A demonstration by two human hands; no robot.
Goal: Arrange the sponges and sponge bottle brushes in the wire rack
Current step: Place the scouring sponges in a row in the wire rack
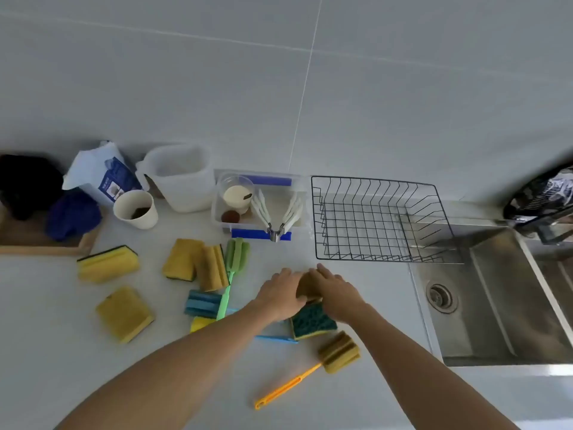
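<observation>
– Where's the rack (381,218)?
– Black wire, empty, just beyond the right hand (336,293).
– And the sponges?
– One yellow sponge (307,287) pressed between both hands; a green-topped sponge (311,321) touches the right hand's near side. Five more lie left of the left hand (280,294).
– The brushes?
– Green brush (231,274) left of it, yellow brush (322,364) nearer than both.

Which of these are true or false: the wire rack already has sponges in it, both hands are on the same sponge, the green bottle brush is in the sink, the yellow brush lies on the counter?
1. The wire rack already holds sponges. False: nothing lies in it.
2. The left hand and right hand are on one yellow sponge. True.
3. The green bottle brush is in the sink. False: it lies on the counter among the sponges.
4. The yellow bottle brush lies on the counter, untouched. True.
</observation>
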